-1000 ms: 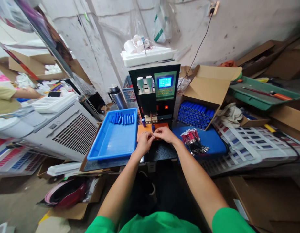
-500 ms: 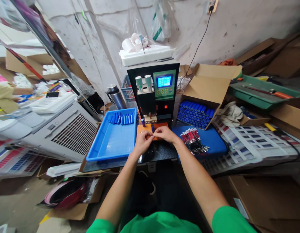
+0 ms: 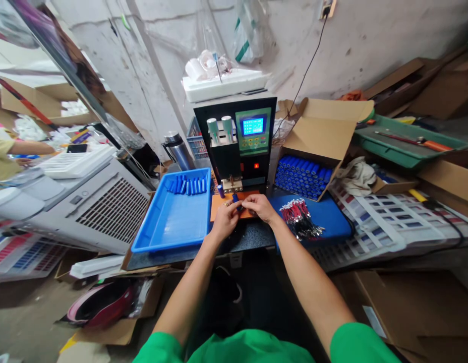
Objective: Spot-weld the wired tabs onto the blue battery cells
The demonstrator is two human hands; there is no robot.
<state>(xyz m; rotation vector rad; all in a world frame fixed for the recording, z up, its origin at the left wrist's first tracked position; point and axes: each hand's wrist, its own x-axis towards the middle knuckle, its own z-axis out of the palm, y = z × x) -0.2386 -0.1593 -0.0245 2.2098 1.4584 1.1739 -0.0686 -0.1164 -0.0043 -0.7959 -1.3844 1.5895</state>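
In front of a spot welder (image 3: 252,171) with a lit screen, both my hands are close together over the orange board (image 3: 218,212). My left hand (image 3: 227,218) is closed, its fingertips at a slightly tilted blue battery cell (image 3: 235,198) just below the welding pins (image 3: 231,182). My right hand (image 3: 258,207) pinches close to the same cell; whatever is between its fingertips is too small to make out. A second blue cell (image 3: 221,191) stands upright at the board's back left.
At left is a blue tray (image 3: 169,232) with several blue cells. To the right lie red and black wire leads (image 3: 301,219) on a blue surface, before a cardboard box (image 3: 325,126) full of cells. A steel flask (image 3: 179,150) stands behind the tray. Another person's arm (image 3: 25,147) shows far left.
The cell between my hands has come away from under the welding pins and tilted. My left fingers have moved up against it. A co-worker's arm has come into view at far left.
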